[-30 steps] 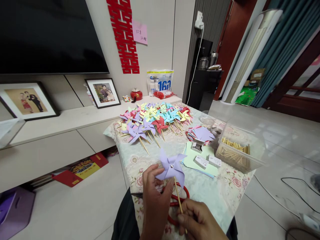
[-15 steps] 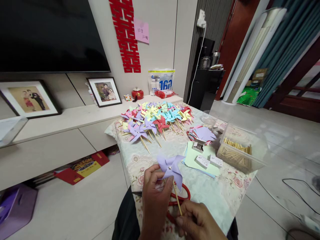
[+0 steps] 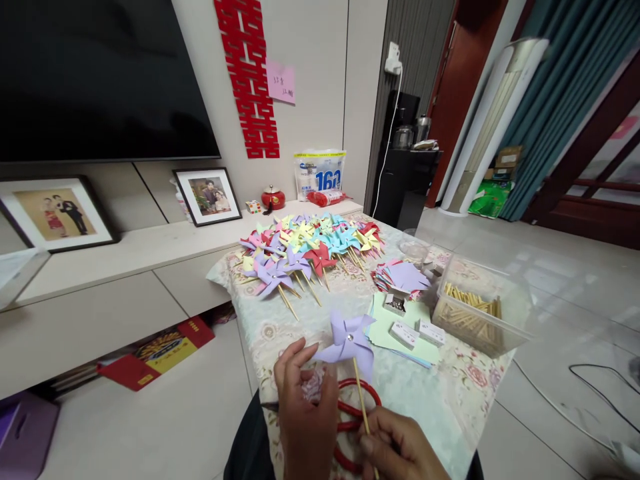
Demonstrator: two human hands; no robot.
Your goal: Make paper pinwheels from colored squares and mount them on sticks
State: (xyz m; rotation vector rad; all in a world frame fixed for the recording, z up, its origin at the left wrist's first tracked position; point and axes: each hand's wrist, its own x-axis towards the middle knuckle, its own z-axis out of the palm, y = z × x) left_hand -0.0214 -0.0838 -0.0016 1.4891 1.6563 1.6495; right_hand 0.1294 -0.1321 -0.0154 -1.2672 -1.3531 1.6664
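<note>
A single head-worn camera looks forward and down from the seated person's own position at the near end of the table (image 3: pixel 450 400), close above it, so the left hand (image 3: pixel 305 413) and right hand (image 3: pixel 400 450) fill the bottom edge. The wide lens faces along the tabletop toward the far wall and the dark screen (image 3: pixel 100 73), taking in floor on both sides, and straight lines bend near the frame's edges

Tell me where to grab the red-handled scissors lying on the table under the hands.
Take the red-handled scissors by the exposed loop handle, coming from above on its right side. The loops lie flat on the tablecloth; the left hand and right hand cover the rest.
</note>
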